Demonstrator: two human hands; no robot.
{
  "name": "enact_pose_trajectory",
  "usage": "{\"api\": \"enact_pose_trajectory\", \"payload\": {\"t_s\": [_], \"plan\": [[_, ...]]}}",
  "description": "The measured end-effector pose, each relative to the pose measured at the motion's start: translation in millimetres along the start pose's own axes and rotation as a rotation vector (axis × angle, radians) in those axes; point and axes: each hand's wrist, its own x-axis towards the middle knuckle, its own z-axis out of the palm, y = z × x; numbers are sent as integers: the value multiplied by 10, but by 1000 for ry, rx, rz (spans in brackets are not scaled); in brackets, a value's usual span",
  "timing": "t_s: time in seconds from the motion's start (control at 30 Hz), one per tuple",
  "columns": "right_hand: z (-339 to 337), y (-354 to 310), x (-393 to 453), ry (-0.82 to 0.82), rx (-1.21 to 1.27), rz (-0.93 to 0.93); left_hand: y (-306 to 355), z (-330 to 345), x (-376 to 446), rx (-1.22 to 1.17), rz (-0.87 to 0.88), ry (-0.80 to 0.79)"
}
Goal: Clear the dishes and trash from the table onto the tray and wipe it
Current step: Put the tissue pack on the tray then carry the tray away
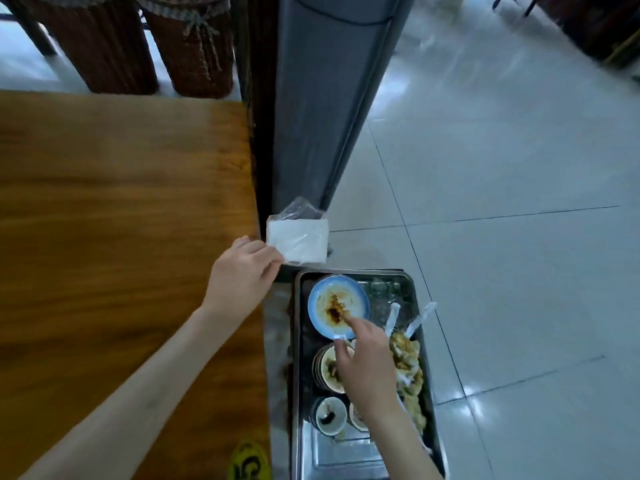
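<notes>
My left hand [244,271] pinches a white napkin pack in clear plastic [299,242] just past the right edge of the wooden table [121,237]. Beside the table sits a metal tray [353,459]. On it lies a blue-rimmed plate [325,299] smeared with brown sauce. My right hand [363,362] is over the tray, thumb and forefinger pinching that plate's near rim. Under this hand are stacked small bowls [327,367] and a cup [329,414] with dark residue.
Crumpled food scraps and plastic wrappers [408,362] fill the tray's right side, and a clear glass [379,287] stands at its far end. A grey pillar [322,116] rises beyond the table corner. Wicker chairs [104,46] stand behind the table. A yellow tag [249,462] lies near the front edge.
</notes>
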Motion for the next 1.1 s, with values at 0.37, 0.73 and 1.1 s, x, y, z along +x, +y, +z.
{"api": "enact_pose_trajectory", "payload": {"t_s": [0.37,0.73,1.1], "plan": [[-319,1389,-253,-77,-38,-117,1000,1292,-481,196,-112,-275],[64,2328,-245,-148,-22,-100,862,2460,-528,480,-173,-430],[185,2386,-32,-154,-33,-81,762,2715,-561,375,-376,-533]]}}
